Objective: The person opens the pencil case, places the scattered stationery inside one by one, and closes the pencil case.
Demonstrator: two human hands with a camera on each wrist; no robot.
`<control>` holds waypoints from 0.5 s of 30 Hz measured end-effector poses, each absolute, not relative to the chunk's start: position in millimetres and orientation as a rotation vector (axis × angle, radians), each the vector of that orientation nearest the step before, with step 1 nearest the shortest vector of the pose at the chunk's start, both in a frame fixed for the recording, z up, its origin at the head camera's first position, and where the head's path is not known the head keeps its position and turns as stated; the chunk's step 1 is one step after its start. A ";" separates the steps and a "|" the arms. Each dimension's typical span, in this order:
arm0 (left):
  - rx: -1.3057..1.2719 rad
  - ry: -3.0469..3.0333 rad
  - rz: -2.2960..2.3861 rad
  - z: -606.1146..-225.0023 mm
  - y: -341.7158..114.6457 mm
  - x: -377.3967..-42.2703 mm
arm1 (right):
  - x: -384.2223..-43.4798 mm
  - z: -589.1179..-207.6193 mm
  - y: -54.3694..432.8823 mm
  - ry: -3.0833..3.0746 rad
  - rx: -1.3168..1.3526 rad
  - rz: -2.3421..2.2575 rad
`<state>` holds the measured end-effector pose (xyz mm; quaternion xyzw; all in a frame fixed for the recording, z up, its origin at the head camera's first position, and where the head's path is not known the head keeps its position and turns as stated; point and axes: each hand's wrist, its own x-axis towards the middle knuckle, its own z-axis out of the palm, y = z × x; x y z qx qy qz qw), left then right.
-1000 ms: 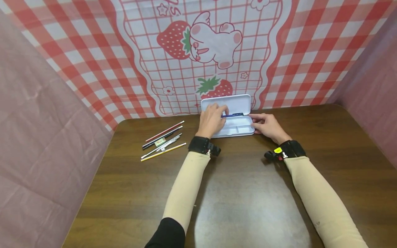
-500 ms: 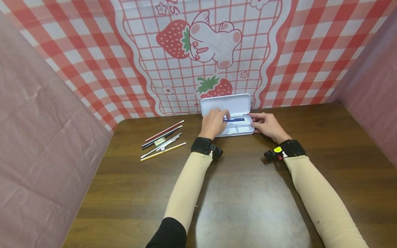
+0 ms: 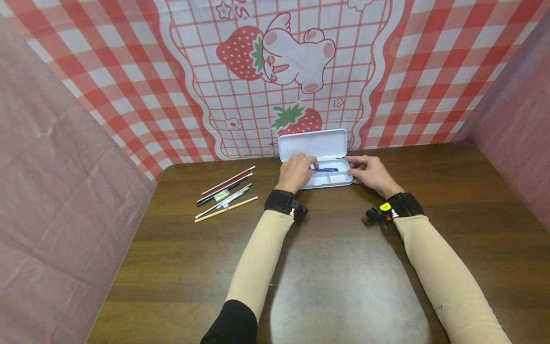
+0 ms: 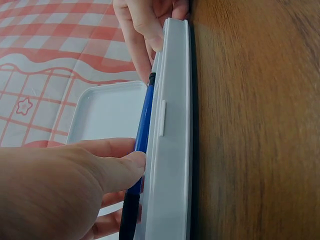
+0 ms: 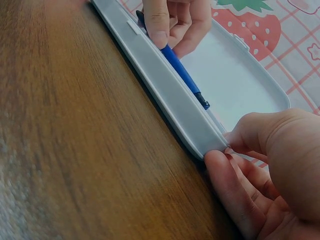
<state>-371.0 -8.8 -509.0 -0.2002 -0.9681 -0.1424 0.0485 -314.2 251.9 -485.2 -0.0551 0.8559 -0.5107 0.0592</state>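
Observation:
A white pencil case (image 3: 339,178) stands with its lid raised against the cloth at the back of the table. My left hand (image 3: 295,173) pinches a blue pen (image 3: 327,170) with black ends, low over the case's long rear compartment. In the left wrist view, the thumb and fingers hold the pen (image 4: 143,122) partway along its barrel. My right hand (image 3: 373,176) grips the case's right end, its thumb at the rim in the right wrist view. The left hand hides the case's left part. Whether the pen touches the compartment floor, I cannot tell.
Left of the case lie a red pencil (image 3: 227,180), dark pens or pencils (image 3: 208,197), a small green-and-white eraser (image 3: 222,195), silver-grey pens or pencils (image 3: 234,196) and a yellow pencil (image 3: 226,210). A red-and-white checked cloth (image 3: 172,95) hangs behind the table (image 3: 335,267).
My left hand has brought the blue pen forward and lower, from near the lid's hinge to over the rear compartment. The right hand keeps its grip on the case's end.

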 end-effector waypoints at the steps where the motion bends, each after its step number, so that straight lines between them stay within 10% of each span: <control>1: -0.610 -2.958 -0.438 -508.6 -8.7 -370.7 | -314.0 -485.1 252.0 2.593 -0.167 -1.546; 15: -0.577 -3.075 -0.474 -502.5 -9.4 -367.3 | -314.6 -484.8 252.4 2.575 -0.171 -1.549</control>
